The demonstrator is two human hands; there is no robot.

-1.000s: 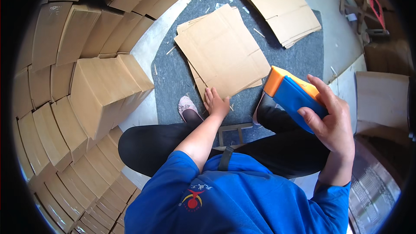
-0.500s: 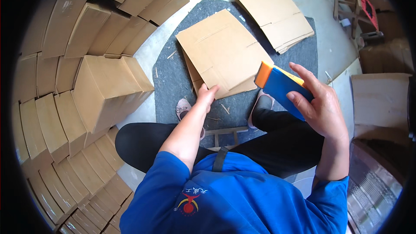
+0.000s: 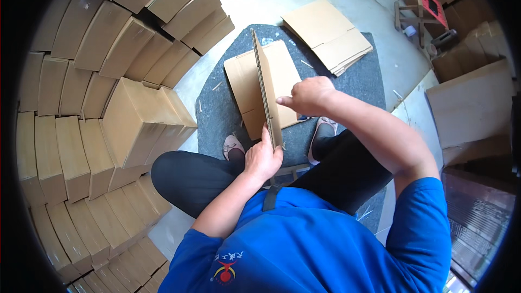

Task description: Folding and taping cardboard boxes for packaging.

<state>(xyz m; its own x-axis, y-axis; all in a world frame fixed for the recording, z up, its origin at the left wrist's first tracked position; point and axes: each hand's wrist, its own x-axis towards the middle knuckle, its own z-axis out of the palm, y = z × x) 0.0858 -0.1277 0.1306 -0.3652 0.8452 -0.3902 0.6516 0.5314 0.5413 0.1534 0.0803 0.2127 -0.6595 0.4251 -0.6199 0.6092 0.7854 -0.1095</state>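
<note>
Along the left, a wall of brown cardboard boxes [image 3: 111,125] is already stacked; on the dark grey mat [image 3: 211,125], flat stuff's left.

Up top there's a tan flat cardboard pile [image 3: 325,35], plus some loose tan flat cardboard [image 3: 285,70] mid-mat. One thin brown cardboard sheet [image 3: 269,88] looks mid-job: on edge over that loose stuff, not opened out. The left hand [image 3: 263,158] has its fingers closed round the sheet's near end. The right hand [image 3: 312,97] is curled, thumb toward the sheet's right face; can't tell if it touches or grips anything. No clue what the small dark blue bit [image 3: 304,118] underneath is.
</note>
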